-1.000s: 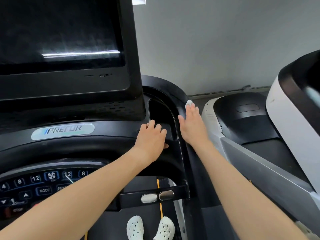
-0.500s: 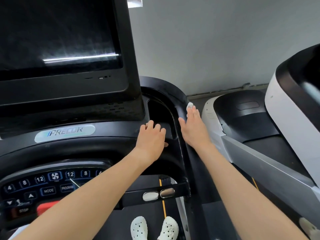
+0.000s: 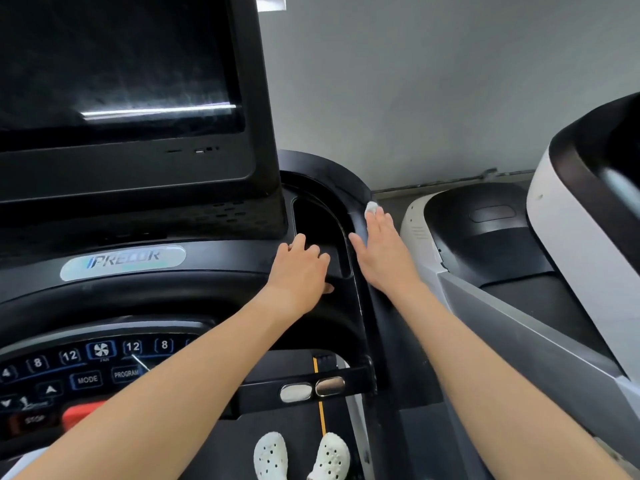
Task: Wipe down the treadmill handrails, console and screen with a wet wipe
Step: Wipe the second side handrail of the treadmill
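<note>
Right hand flat, wet wipe under fingertips; left hand grips console

Two hands, one wipe, one screen, two treadmills, two shoes.

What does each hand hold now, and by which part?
Right hand presses a wet wipe flat under straight fingers onto the curved handrail; only the wipe's tip shows. Left hand rests bent-fingered on the console edge; a grip cannot be told.
</note>
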